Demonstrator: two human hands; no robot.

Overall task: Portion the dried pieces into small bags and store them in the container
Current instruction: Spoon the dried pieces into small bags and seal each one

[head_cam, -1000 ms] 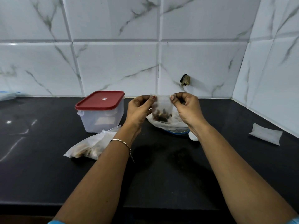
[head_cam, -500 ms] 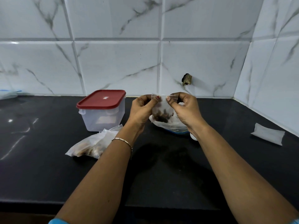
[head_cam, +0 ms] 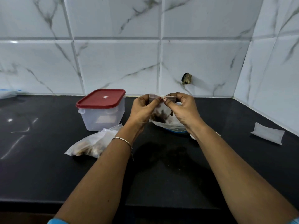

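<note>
A small clear bag (head_cam: 160, 113) with dark dried pieces in its bottom hangs above the black counter. My left hand (head_cam: 143, 109) and my right hand (head_cam: 183, 109) both pinch its top edge, thumbs nearly touching at the middle. Behind and under it lies a larger clear bag (head_cam: 171, 125) on a blue-rimmed dish, mostly hidden by my right hand. A translucent container (head_cam: 103, 117) with a red lid, closed, stands to the left. In front of that container lies a pile of filled small bags (head_cam: 90, 144).
The black counter (head_cam: 40, 167) ends at a front edge near me. White marble tiles form the back and right walls, meeting in a corner. A flat white pouch (head_cam: 267, 133) lies at the right. Something pale with a blue rim (head_cam: 8, 92) shows at the far left.
My two hands have drawn closer together along the small bag's top edge, until the thumbs nearly meet. The bag stays in the same place above the counter.
</note>
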